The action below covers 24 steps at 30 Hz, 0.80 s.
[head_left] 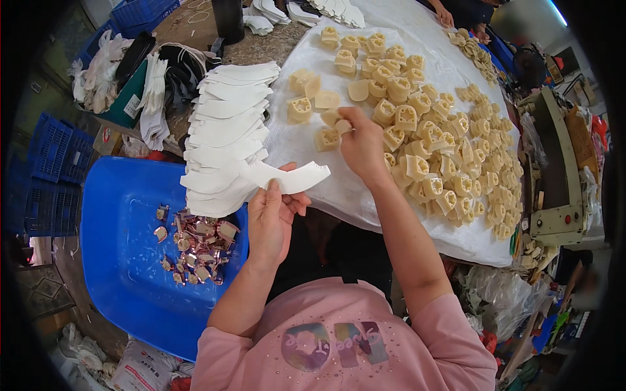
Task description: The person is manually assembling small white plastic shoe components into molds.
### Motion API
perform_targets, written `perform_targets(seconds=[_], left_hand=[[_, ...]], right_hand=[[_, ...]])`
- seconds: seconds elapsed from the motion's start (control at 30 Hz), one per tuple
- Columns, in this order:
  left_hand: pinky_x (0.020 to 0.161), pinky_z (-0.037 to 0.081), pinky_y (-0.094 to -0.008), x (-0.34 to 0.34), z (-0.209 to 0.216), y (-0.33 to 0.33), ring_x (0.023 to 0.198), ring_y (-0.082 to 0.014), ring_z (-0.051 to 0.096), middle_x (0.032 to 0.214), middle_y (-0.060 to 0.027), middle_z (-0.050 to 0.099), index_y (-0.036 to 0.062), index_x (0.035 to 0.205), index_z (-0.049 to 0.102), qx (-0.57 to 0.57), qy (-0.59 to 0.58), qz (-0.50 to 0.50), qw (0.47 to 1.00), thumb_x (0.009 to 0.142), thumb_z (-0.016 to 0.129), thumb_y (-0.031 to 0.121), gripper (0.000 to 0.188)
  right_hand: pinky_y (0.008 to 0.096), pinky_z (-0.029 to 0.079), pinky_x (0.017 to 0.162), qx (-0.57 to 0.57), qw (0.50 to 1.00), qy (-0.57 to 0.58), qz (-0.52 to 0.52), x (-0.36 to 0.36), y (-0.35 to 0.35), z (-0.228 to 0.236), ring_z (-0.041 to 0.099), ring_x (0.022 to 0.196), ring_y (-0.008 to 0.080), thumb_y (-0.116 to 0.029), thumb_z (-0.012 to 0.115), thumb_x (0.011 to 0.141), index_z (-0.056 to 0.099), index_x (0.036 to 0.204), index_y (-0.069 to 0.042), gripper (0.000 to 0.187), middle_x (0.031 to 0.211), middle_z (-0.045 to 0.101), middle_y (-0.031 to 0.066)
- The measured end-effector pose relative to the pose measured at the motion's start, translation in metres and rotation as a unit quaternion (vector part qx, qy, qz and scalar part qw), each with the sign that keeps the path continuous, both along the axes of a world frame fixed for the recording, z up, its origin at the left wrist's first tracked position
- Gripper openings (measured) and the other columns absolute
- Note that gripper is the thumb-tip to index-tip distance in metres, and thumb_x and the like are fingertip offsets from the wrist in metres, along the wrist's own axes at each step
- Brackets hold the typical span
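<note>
My left hand (277,218) pinches a white curved strip (306,176) between thumb and fingers, just above the front of the table. The strip's left end lies over a long overlapping row of similar white strips (225,130). Over on the table, my right hand (363,143) is closed on a small beige piece (343,126), most of it hidden by the fingers. Right beside that hand sit a beige hollow block (325,139) and a flat beige piece (327,99). A large heap of beige hollow blocks (430,137) spreads to the right.
A blue tub (117,260) holding shiny pinkish metallic parts (199,244) stands at the left. Stacked blue crates (59,156) are beyond it. White sheeting (290,143) covers the table. Another person's hand (444,16) shows at the far edge.
</note>
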<state>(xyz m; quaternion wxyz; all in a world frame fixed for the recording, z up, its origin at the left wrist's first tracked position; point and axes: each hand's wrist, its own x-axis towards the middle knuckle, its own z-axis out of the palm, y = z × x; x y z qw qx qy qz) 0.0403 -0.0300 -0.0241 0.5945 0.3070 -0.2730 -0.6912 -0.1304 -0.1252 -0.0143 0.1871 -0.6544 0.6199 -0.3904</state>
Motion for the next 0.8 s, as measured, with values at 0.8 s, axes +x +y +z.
perform_targets(seconds=[0.8], left_hand=[[0.095, 0.041, -0.0339, -0.028, 0.025, 0.047, 0.109, -0.0188, 0.053, 0.118, -0.0144, 0.054, -0.0086, 0.119, 0.047, -0.029, -0.036, -0.067, 0.997, 0.099, 0.036, 0.018, 0.036]], right_hand=[[0.0377, 0.049, 0.076, -0.301, 0.929, -0.136, 0.167, 0.0, 0.126, 0.015, 0.056, 0.091, 0.0323, 0.012, 0.062, 0.067, 0.053, 0.107, -0.007, 0.045, 0.101, 0.061, 0.0132]])
